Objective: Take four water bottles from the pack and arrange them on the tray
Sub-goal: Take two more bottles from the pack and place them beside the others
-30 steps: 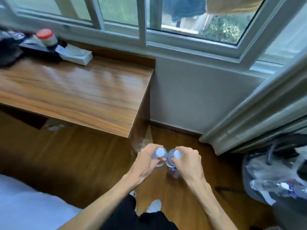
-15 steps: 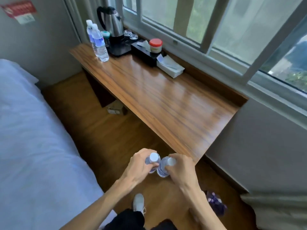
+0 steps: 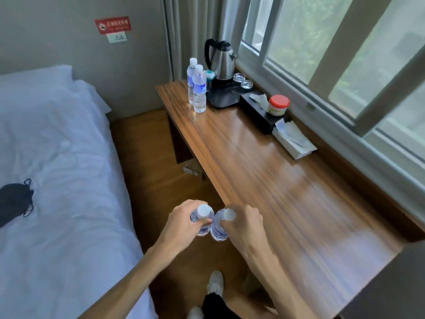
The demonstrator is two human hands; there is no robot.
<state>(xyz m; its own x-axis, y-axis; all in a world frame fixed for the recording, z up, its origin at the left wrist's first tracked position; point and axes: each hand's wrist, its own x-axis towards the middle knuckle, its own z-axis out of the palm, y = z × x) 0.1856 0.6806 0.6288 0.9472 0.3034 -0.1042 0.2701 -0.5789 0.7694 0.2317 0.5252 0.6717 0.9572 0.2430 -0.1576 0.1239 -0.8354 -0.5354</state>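
Observation:
My left hand (image 3: 181, 224) grips one small water bottle (image 3: 202, 212) by its neck, white cap up. Right beside it, my right hand (image 3: 243, 226) holds a second water bottle (image 3: 219, 229) the same way. Both hang over the wooden floor at the near edge of the long wooden desk (image 3: 276, 180). At the desk's far end two more blue-labelled bottles (image 3: 199, 90) stand upright, just left of a black tray (image 3: 224, 97) that carries a steel kettle (image 3: 220, 59) and two glasses (image 3: 242, 80). The pack is out of view.
A black tissue holder with a red-lidded jar (image 3: 278, 105) and a white tissue box (image 3: 294, 140) line the window side of the desk. A white bed (image 3: 57, 180) with a dark mask (image 3: 15, 202) fills the left. A narrow floor strip runs between bed and desk.
The view has swung left from the window corner and the floor toward the desk's far end and the bed. Both hands keep their bottles, held together in front of me.

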